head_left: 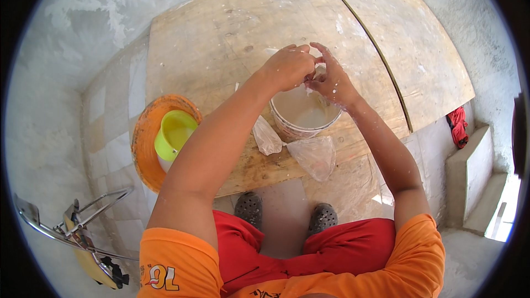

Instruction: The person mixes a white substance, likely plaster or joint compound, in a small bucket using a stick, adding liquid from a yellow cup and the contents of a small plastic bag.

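Observation:
My two hands meet above a white bucket point(295, 131) of cloudy whitish liquid. My left hand point(291, 67) is closed, its fingers bent inward against the other hand. White splashes dot my right hand point(335, 81); its thumb and fingers are curled in a pinch, with one finger raised. Whatever is between the fingertips is too small and hidden to name. Against the near side of the bucket lie a knotted clear plastic bag point(267, 137) with whitish contents and a flatter clear plastic bag point(316, 156).
Plywood sheets point(221, 38) lie under the bucket, split by a dark gap. To the left stands an orange tub point(144, 146) holding a lime-green pail point(164, 142). A metal-framed folding chair point(83, 237) is at lower left. A red cloth point(457, 127) lies near a concrete step point(469, 174) at right.

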Demonstrator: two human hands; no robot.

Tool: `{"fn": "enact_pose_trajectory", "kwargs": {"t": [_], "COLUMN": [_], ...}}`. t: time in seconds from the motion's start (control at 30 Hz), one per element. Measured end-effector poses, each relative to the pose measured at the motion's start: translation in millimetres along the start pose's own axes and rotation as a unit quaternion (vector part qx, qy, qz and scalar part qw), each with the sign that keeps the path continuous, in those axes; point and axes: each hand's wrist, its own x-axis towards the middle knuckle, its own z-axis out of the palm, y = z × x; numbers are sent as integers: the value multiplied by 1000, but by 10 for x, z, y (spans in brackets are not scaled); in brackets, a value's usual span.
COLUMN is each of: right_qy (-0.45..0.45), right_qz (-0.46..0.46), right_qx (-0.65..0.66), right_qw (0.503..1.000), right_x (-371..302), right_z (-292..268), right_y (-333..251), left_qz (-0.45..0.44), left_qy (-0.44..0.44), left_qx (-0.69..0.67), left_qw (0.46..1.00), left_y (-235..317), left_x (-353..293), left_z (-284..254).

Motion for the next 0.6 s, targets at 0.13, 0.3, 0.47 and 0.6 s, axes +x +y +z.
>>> {"fn": "enact_pose_trajectory", "kwargs": {"t": [0.13, 0.3, 0.47, 0.6], "right_qy": [-4, -20, -28, -37], "right_qz": [7, 15, 1, -7], "right_qx": [-9, -10, -31, -43], "right_qw": [1000, 1000, 999, 998], "right_x": [-13, -69, -122, -235], "right_z": [-4, -18, -30, 7], "right_y": [-4, -57, -76, -104], "left_qz": [21, 15, -29, -58], "left_qy": [30, 68, 33, 96], "left_qx": [34, 39, 21, 10], "left_qw": [999, 997, 999, 994], "left_y": [-25, -23, 30, -16], "left_x": [-8, -35, -23, 2], "left_z": [83, 129, 44, -12]}}
